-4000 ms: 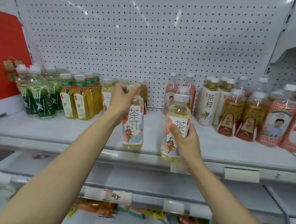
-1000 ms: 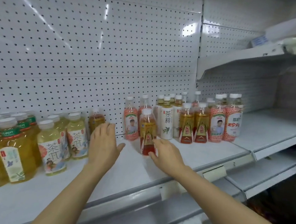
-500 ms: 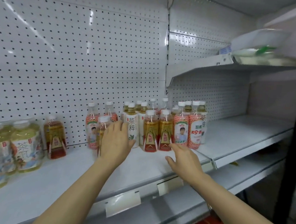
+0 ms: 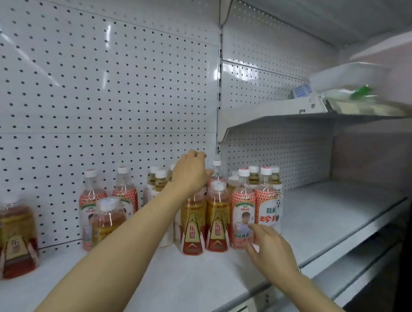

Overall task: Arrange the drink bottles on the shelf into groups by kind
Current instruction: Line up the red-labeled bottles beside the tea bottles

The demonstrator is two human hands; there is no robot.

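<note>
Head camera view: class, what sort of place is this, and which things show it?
Most likely a shop aisle: white pegboard back panels, metal shelf with a price-tag strip along its front edge, and labelled drink bottles standing in rows.

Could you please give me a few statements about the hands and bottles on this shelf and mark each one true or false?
1. The left hand reaches over the tops of the bottles in the cluster. True.
2. The right hand lifts a bottle clear of the shelf. False: it is low beside the red-patterned bottle, lifting nothing.
3. All bottles in view stand upright. True.
4. The shelf section to the right is packed with bottles. False: none stand there.
</note>
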